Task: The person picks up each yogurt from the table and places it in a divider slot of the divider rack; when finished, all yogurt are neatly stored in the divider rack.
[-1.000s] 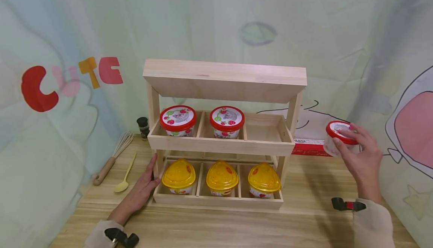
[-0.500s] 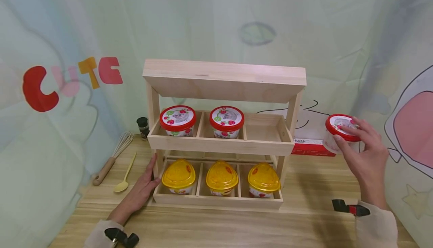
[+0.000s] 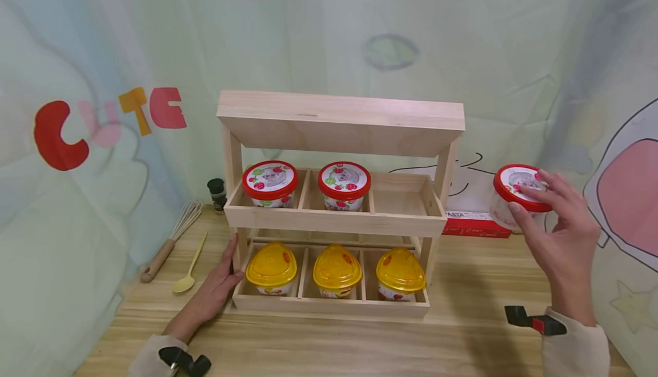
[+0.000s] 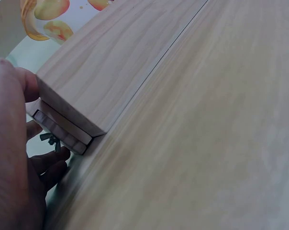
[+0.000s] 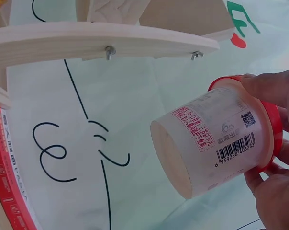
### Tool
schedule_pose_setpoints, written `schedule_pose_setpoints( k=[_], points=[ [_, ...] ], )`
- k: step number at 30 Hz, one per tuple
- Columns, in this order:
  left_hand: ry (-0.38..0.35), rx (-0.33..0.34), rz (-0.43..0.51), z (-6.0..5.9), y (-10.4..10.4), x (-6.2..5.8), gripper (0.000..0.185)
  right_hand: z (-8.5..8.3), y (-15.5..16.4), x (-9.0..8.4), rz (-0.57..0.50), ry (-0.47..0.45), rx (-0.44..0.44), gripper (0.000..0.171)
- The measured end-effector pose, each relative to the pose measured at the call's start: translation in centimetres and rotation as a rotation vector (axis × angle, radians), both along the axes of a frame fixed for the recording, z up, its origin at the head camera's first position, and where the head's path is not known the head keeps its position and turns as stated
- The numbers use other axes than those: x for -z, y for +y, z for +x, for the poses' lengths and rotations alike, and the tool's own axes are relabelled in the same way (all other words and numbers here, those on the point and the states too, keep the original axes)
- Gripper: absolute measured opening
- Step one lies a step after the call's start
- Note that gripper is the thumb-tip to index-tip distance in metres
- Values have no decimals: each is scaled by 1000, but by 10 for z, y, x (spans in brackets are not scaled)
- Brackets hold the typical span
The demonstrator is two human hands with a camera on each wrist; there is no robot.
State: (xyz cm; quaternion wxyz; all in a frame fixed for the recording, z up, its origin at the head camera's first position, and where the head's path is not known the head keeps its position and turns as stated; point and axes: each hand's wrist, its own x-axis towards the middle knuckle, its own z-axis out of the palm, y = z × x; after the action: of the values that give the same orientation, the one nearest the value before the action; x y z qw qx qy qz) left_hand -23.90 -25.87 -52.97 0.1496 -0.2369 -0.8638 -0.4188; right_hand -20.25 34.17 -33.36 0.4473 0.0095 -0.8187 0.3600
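Note:
In the head view my right hand (image 3: 568, 234) holds a red-lidded paper cup (image 3: 505, 208) in the air, right of a two-tier wooden rack (image 3: 334, 221). The right wrist view has that cup (image 5: 206, 139) tilted, with thumb and fingers around its lid rim and its barcode showing. My left hand (image 3: 213, 291) grips the rack's lower left side; in the left wrist view the thumb is at the corner of the wood and the fingers lie beyond it. Two matching red-lidded cups stand in the left and middle upper compartments. Three yellow-lidded cups (image 3: 337, 271) fill the lower compartments.
A whisk (image 3: 172, 240), a yellow spoon (image 3: 190, 271) and a small black-capped jar (image 3: 218, 195) lie or stand left of the rack. Behind it on the right is a red pasta box (image 3: 475, 227). Printed cloth hangs close around the table (image 3: 308, 348).
My right hand has raised the red-lidded cup a little, and the hand has shifted slightly right. My left hand and the rack have stayed put.

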Motion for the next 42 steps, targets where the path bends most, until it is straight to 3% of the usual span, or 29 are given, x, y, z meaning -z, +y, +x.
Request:
schedule_pose_setpoints(
  k=[15, 26, 42],
  points=[
    [9, 2, 6, -1, -1, 3, 82, 10, -16, -17, -14, 134, -177, 40],
    [6, 2, 6, -1, -1, 3, 83, 22, -39, -29, -39, 178, -286, 37],
    [1, -4, -2, -1, 0, 2, 83, 10, -65, -27, -7, 240, -482, 43]
  ],
)
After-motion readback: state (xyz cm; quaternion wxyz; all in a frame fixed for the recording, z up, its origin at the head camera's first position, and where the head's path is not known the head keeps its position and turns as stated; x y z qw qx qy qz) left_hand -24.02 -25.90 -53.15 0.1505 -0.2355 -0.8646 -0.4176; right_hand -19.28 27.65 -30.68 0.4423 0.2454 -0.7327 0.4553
